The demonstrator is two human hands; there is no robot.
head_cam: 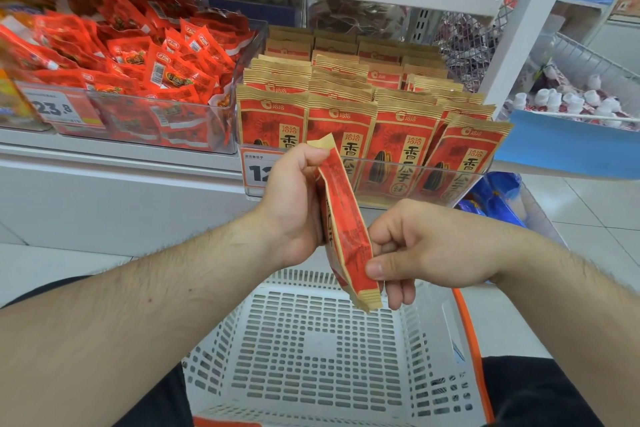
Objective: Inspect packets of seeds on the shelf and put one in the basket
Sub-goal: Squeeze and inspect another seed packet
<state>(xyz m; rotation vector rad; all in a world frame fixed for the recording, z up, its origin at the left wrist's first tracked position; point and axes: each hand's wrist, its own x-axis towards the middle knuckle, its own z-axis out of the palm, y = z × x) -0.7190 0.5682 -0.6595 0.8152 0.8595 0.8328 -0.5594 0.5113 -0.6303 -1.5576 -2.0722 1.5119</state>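
Seed packet (343, 218) gripped between both hands

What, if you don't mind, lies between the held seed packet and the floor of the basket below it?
Nothing: in the head view the seed packet, gripped by both hands, hangs over the basket, whose floor is bare.

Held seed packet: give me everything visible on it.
The held seed packet is a red pouch with tan, ribbed sealed ends, apparently paper or foil. It looks sealed and slightly creased. It is turned nearly edge-on and tilted, top end up-left, bottom end down-right. The left hand grips its upper part; the right hand pinches near the lower end. It hangs above the white basket, in front of the shelf bin of matching packets.
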